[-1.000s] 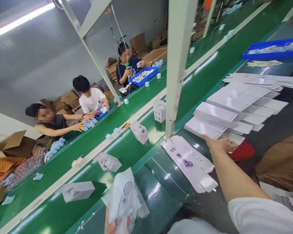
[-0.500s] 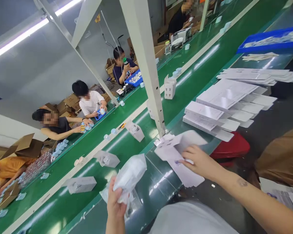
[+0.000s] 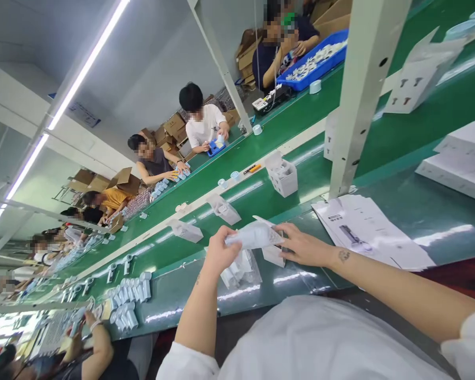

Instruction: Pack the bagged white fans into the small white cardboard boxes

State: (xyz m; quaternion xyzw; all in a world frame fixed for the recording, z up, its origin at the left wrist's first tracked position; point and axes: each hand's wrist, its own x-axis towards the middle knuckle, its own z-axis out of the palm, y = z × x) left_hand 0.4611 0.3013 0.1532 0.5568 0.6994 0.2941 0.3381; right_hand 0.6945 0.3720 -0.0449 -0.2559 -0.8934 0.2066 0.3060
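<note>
My left hand [image 3: 224, 250] is closed around a pale item in a clear plastic bag [image 3: 254, 235], its shape blurred by the wrapping. This bag is held lengthwise over a small white box [image 3: 274, 256] at the edge of the bench. From the other side my right hand [image 3: 303, 245] grips the box, its fingers by the bag's far end. The bag hides much of the box's opening, so how far the item reaches inside cannot be told. Just below my left hand lie more bagged pale items [image 3: 241, 269].
Printed white sheets [image 3: 360, 229] lie right of a metal post [image 3: 362, 105]. Open white boxes [image 3: 281, 174] stand on the green conveyor [image 3: 253, 198]. Flat cartons [image 3: 463, 158] are stacked far right. Pale blue parts [image 3: 129, 295] cover the bench at left, near a co-worker's arm [image 3: 98, 338].
The view has swung left. The bagged item has come from the left to the white box in my right hand, and both hands are now close together. Printed sheets now show beside the post.
</note>
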